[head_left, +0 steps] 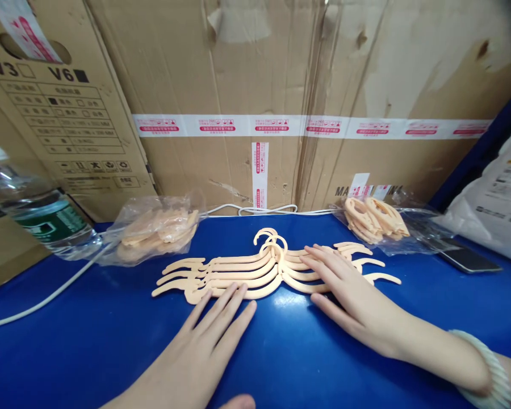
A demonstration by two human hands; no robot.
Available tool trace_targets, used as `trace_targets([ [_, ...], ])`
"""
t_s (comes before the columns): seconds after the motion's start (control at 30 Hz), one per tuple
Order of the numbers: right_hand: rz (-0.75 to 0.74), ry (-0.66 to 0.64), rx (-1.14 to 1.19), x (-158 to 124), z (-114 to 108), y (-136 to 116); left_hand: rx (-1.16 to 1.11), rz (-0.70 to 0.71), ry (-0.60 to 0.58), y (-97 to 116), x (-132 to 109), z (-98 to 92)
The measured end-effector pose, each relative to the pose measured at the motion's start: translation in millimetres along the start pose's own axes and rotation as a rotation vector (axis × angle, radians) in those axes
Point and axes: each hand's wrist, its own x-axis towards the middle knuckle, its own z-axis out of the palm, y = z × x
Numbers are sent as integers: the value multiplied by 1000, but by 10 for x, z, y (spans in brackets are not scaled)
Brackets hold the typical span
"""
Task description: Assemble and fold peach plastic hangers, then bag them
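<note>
1. Fingers of the left hand [196,352] reach out straight, slightly spread, palm down; their tips are at the near edge of the hangers [242,275]. I see them grasping nothing.
2. Those of the right hand [353,292] are stretched out too, laid over the right arms of the hangers. They aren't curled round anything; whether they press or merely rest, I can't tell.
3. The hangers lie flat on the blue table [281,369], between and just beyond the hands, overlapping in a row one behind another, hooks bunched at the middle. How many there are is hard to count.
4. With nothing gripped, an uneven push from either hand could, I'd judge, skew the row or fan it apart, since the table looks smooth and shiny.
5. Hooks crowding over each other could snag; lifting one hanger might drag its neighbours along.
6. Off to the left, a clear bag [111,251] of similar pale pieces sits near a bottle [46,218] that leans; a sweeping forearm could knock it or catch the white cable [38,309].
7. On the right, a second bag [421,230] lies beside a phone [472,258], which a wide elbow swing might bump.
</note>
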Motion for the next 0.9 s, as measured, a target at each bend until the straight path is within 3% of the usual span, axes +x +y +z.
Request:
trace_targets([
  [0.13,36,-150,-97,25,113,65,-31,-15,-73,-78,69,-14],
  [0.23,64,-188,-107,129,145,127,-26,-45,-128,-149,123,41],
  [0.4,57,-227,-98,349,120,212,25,-135,41,-250,217,237],
  [0.53,44,-200,-97,457,139,278,46,-105,58,-367,291,287],
  [0.7,43,-181,-78,514,168,328,30,-66,-10,-468,312,254],
  [0.9,15,-72,41,516,84,409,-45,-67,60,-482,284,246],
])
